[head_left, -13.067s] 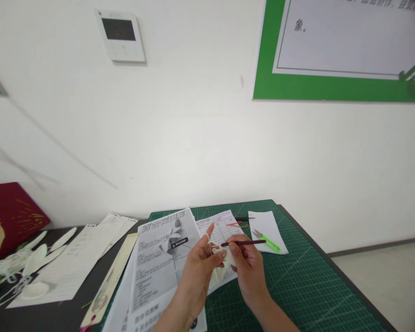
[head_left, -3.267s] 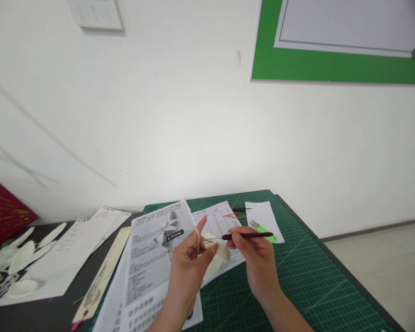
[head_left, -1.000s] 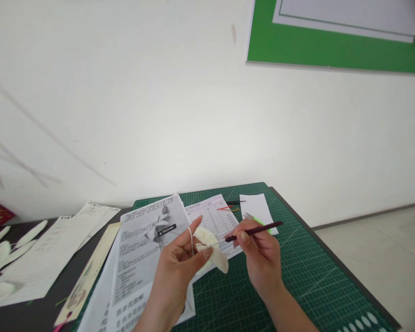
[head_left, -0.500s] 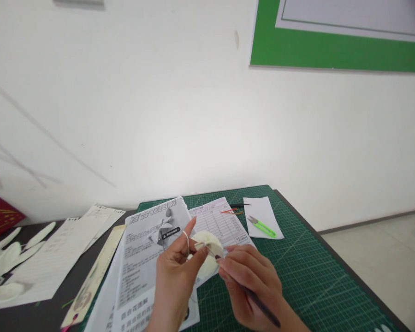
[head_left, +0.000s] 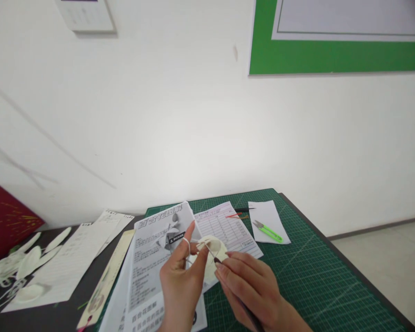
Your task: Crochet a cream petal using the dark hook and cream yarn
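Observation:
My left hand point(head_left: 181, 281) pinches a pale round crochet piece point(head_left: 219, 245) between thumb and fingers, its index finger raised. White yarn point(head_left: 187, 241) wraps round that finger. In my right hand point(head_left: 254, 286) is a crochet hook point(head_left: 249, 317) with a dark handle, gripped like a pen. The hook's thin metal shaft points up and left to the edge of the piece, by my left fingertips. Its very tip is too small to make out. Below the hands lie a printed instruction sheet point(head_left: 145, 272) and a chart sheet point(head_left: 224, 226).
A green cutting mat point(head_left: 307, 276) covers the right of the dark table. On it, green thread snips point(head_left: 268, 230) rest on white paper point(head_left: 264, 210). To the left are a long cream strip point(head_left: 107, 272), handwritten sheets point(head_left: 69, 263) and white crochet petals point(head_left: 29, 263). A white wall stands behind.
The view has tilted up slightly and shifted left, so the table items appear lower and further right. Both hands keep their holds; the hook stays at the piece's edge.

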Tool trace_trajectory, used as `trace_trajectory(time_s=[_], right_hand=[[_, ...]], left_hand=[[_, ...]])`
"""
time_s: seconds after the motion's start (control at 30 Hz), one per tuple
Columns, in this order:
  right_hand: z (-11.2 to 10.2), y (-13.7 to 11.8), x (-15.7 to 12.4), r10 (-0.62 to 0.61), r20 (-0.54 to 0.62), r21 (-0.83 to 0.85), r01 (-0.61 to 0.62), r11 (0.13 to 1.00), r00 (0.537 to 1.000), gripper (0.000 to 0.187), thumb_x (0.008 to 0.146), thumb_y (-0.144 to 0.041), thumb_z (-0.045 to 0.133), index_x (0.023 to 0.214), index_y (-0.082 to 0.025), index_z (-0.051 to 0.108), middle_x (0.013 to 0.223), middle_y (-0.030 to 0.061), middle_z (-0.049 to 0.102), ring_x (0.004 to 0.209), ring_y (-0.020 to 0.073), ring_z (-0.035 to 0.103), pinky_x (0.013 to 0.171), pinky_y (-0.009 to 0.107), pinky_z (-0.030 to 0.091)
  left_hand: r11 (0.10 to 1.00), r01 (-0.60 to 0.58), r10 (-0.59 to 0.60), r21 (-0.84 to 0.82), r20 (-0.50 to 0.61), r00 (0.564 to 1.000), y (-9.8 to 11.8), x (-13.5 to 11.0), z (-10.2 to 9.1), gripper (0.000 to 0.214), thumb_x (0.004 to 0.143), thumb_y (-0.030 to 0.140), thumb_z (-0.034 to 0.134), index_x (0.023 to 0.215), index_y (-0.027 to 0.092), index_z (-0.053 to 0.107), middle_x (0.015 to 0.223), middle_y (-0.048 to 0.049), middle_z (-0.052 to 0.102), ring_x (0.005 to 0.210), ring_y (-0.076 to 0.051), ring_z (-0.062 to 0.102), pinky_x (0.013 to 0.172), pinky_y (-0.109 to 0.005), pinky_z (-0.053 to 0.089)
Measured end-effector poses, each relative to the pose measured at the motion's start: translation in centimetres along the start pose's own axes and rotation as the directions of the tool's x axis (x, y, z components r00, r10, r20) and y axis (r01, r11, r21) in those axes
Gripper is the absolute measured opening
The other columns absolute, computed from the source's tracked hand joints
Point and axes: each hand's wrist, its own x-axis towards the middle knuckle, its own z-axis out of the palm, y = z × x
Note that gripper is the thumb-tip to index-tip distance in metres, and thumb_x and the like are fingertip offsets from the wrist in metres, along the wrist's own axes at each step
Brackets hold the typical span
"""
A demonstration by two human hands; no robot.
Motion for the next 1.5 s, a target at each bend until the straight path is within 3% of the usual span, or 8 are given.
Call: trace_trajectory(time_s=[0.13, 0.23, 0.43, 0.57, 0.73, 0.9, 1.23, 1.5], right_hand=[[0.5, 0.4, 0.1, 0.019, -0.038, 0.048, -0.018, 0.999, 0.999, 0.038, 0.080, 0.001, 0.054, 0.118, -0.006, 0.056, 0.092, 0.0154, 0.072, 0.088, 0.0225, 0.068, 0.081, 0.037, 0.059], [0.5, 0.5, 0.3, 0.083, -0.061, 0.145, -0.074, 0.987, 0.995, 0.039, 0.080, 0.002, 0.055, 0.117, -0.008, 0.058, 0.094, 0.0150, 0.072, 0.089, 0.0222, 0.068, 0.080, 0.037, 0.059], [0.1, 0.4, 0.9, 0.265, -0.115, 0.339, -0.213, 0.916, 0.957, 0.032, 0.083, -0.003, 0.055, 0.109, -0.018, 0.063, 0.091, 0.0100, 0.073, 0.085, 0.0209, 0.069, 0.073, 0.036, 0.059], [0.0, 0.5, 0.5, 0.038, -0.109, 0.139, -0.023, 0.990, 0.993, 0.032, 0.087, -0.006, 0.049, 0.117, -0.013, 0.059, 0.095, 0.0138, 0.074, 0.093, 0.0228, 0.068, 0.080, 0.039, 0.059], [0.1, 0.1, -0.2, -0.109, 0.038, -0.108, 0.113, 0.988, 0.993, 0.030, 0.089, -0.010, 0.048, 0.116, -0.006, 0.059, 0.095, 0.0160, 0.073, 0.099, 0.0247, 0.067, 0.092, 0.042, 0.054], [0.3, 0.0, -0.4, 0.014, -0.012, -0.011, -0.014, 1.000, 1.000, 0.030, 0.089, -0.008, 0.046, 0.116, -0.008, 0.058, 0.096, 0.0157, 0.072, 0.094, 0.0235, 0.067, 0.086, 0.041, 0.057], [-0.8, -0.3, 0.8, 0.158, -0.064, 0.163, -0.146, 0.976, 0.985, 0.035, 0.081, 0.001, 0.055, 0.112, -0.013, 0.059, 0.090, 0.0115, 0.071, 0.086, 0.0208, 0.065, 0.077, 0.036, 0.057], [-2.1, 0.0, 1.5, 0.475, -0.079, 0.415, -0.405, 0.815, 0.876, 0.019, 0.084, -0.009, 0.056, 0.096, -0.020, 0.065, 0.078, 0.0047, 0.068, 0.072, 0.0185, 0.063, 0.065, 0.033, 0.051]], left_hand=[[0.995, 0.039, -0.035, -0.092, 0.035, 0.999, -0.3, -0.4, 0.2, 0.022, 0.063, 0.027, 0.078, 0.083, 0.018, 0.074, 0.090, -0.0043, 0.074, 0.096, -0.025, 0.064, 0.096, -0.036, 0.042], [0.958, 0.128, -0.100, -0.258, 0.122, 0.988, 0.1, -0.3, 0.2, 0.041, 0.064, 0.024, 0.079, 0.103, 0.020, 0.071, 0.069, 0.0035, 0.066, 0.078, -0.016, 0.064, 0.087, -0.028, 0.046], [0.794, 0.377, -0.239, -0.477, 0.325, 0.915, 1.3, 0.4, 0.0, 0.071, 0.060, 0.012, 0.081, 0.127, 0.024, 0.058, 0.065, 0.0066, 0.062, 0.064, -0.008, 0.060, 0.070, -0.019, 0.048], [0.761, 0.427, -0.264, -0.488, 0.368, 0.892, 1.5, 0.6, -0.2, 0.071, 0.057, 0.011, 0.081, 0.124, 0.022, 0.060, 0.063, 0.0056, 0.062, 0.060, -0.009, 0.060, 0.066, -0.020, 0.048], [0.941, 0.142, -0.071, -0.309, 0.232, 0.970, 1.2, 0.8, -0.5, 0.062, 0.064, 0.015, 0.078, 0.123, 0.025, 0.062, 0.063, 0.0055, 0.064, 0.066, -0.010, 0.060, 0.076, -0.022, 0.046], [0.971, 0.016, 0.054, -0.239, 0.285, 0.957, 0.6, 1.4, -0.6, 0.057, 0.069, 0.016, 0.075, 0.124, 0.026, 0.061, 0.065, 0.0046, 0.064, 0.067, -0.013, 0.058, 0.080, -0.026, 0.044], [0.980, 0.075, -0.011, -0.183, 0.325, 0.946, 0.4, 2.0, -0.7, 0.056, 0.065, 0.016, 0.078, 0.119, 0.022, 0.066, 0.063, 0.0048, 0.061, 0.065, -0.013, 0.056, 0.080, -0.028, 0.043], [0.951, 0.245, -0.116, -0.186, 0.521, 0.846, 0.8, 2.8, -1.2, 0.028, 0.057, 0.014, 0.082, 0.085, 0.017, 0.077, 0.074, -0.0065, 0.073, 0.073, -0.022, 0.065, 0.073, -0.033, 0.048]])
